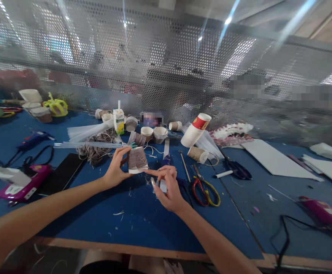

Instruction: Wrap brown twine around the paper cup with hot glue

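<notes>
Saw two bare forearms from my side, left [69,198] and right [211,236], skin exposed down to the wrists. Left hand [116,168] and right hand [168,188] were bare too. Right thumbnail [153,183] looked long, pale, glossy. Garment at the lap [105,268] was black, fabric unclear. Bare knees [101,256] showed above it, partly cropped.

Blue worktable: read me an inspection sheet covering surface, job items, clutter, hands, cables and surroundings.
Surface: blue worktable, white scraps scattered on it.
Job items: cord-wound cup, a white band showing at its lower end.
Clutter: cord tangle, red-and-yellow-handled scissors, stacked paper cups.
Hands: left hand grips the cup; right hand has its index finger extended to the cup's lower end, contact unclear.
Cables: black cable by the purple tool at right; other cables at far left.
Surroundings: perforated metal screen behind; shapes beyond it blurred.
</notes>
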Tool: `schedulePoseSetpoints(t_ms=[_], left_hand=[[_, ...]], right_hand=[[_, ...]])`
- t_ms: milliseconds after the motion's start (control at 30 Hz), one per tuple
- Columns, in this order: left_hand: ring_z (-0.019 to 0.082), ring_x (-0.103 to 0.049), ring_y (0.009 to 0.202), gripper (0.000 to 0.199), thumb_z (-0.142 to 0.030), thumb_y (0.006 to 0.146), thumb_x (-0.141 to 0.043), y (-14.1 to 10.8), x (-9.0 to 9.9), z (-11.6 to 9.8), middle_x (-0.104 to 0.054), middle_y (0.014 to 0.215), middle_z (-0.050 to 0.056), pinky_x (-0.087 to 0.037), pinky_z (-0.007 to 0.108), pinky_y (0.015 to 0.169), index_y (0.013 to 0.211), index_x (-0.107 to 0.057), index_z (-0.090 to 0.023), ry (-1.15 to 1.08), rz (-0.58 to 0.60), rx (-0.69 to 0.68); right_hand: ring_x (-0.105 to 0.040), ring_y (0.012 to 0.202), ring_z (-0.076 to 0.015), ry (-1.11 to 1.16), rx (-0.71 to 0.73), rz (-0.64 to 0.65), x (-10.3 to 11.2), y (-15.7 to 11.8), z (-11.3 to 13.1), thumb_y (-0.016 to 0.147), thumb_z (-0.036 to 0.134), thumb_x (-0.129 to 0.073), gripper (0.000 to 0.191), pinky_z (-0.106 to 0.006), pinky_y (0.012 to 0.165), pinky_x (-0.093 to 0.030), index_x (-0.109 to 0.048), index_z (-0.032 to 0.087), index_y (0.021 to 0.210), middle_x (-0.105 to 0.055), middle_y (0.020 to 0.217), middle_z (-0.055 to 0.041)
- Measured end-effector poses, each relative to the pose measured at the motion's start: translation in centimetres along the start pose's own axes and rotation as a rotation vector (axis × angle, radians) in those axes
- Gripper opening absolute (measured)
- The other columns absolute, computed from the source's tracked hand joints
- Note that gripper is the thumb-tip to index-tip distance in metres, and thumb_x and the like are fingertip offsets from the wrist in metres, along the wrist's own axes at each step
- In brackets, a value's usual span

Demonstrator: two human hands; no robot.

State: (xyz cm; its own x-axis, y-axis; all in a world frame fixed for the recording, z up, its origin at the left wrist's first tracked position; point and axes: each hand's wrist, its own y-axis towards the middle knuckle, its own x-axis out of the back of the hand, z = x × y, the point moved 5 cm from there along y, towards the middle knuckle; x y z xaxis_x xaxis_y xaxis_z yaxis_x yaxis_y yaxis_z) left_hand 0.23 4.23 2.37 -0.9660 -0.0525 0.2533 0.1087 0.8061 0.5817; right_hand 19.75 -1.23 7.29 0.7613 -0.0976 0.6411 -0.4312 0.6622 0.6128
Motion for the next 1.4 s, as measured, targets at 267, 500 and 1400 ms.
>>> schedulePoseSetpoints(t_ms=[267, 500, 1400], left_hand=[[0.028, -0.043, 0.129, 0.071, -0.028, 0.067, -0.078, 0.0, 0.1, 0.2, -0.039, 0.131, 0.010, -0.051, 0.042, 0.098, 0.129, -0.044, -0.028, -0.075, -0.010, 0.019], [0.029, -0.045, 0.129, 0.074, -0.036, 0.064, -0.081, -0.1, -0.1, 0.9, -0.039, 0.130, 0.011, -0.046, 0.044, 0.103, 0.127, -0.043, -0.026, -0.195, -0.009, 0.031], [0.030, -0.053, 0.118, 0.074, -0.037, 0.062, -0.083, 0.1, -0.3, 0.3, -0.047, 0.122, 0.013, -0.049, 0.049, 0.098, 0.123, -0.044, -0.023, -0.017, -0.008, -0.084]], right_hand=[[-0.046, 0.083, -0.0253, -0.036, -0.027, -0.125, 0.9, -0.1, -0.2, 0.085, 0.014, -0.047, 0.012, -0.047, 0.077, -0.036, -0.046, 0.026, 0.087, -0.070, 0.092, -0.0047], [-0.055, 0.078, -0.0193, 0.216, -0.084, -0.498, 2.1, -1.1, -2.7, 0.091, 0.022, -0.044, 0.007, -0.037, 0.071, -0.043, -0.039, 0.025, 0.088, -0.057, 0.086, -0.0031], [-0.058, 0.119, -0.0279, 0.270, -0.208, 0.038, -1.7, 0.1, -1.9, 0.080, 0.040, -0.067, 0.043, -0.045, 0.090, -0.051, -0.026, 0.027, 0.087, -0.049, 0.139, -0.0229]])
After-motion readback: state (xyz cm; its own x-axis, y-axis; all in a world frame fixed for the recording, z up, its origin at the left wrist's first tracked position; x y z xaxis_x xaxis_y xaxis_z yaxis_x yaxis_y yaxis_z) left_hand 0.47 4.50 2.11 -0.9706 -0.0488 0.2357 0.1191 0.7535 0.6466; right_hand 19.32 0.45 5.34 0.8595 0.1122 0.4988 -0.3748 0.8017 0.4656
